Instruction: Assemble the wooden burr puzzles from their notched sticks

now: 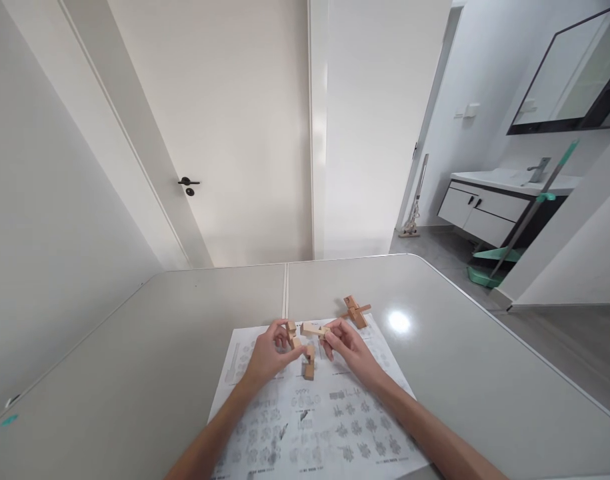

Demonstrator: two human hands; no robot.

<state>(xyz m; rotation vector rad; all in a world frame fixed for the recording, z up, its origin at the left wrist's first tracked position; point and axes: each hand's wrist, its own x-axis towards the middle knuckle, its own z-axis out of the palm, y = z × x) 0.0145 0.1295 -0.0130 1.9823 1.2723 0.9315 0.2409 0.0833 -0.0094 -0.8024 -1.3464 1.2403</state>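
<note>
Over a printed sheet of diagrams, my left hand pinches a notched wooden puzzle piece between thumb and fingers. My right hand grips a lighter wooden puzzle piece by its right end, and its other end points toward the left hand. Just below and between the two hands is another notched wooden piece, near my left thumb; whether they touch I cannot tell. Beyond my right hand, a few darker wooden pieces lie crossed at the sheet's upper right corner.
The sheet lies on a grey table with a seam down its far half. Past its far edge is a white door with a black handle. At the right stand a mop, a sink cabinet and a green dustpan.
</note>
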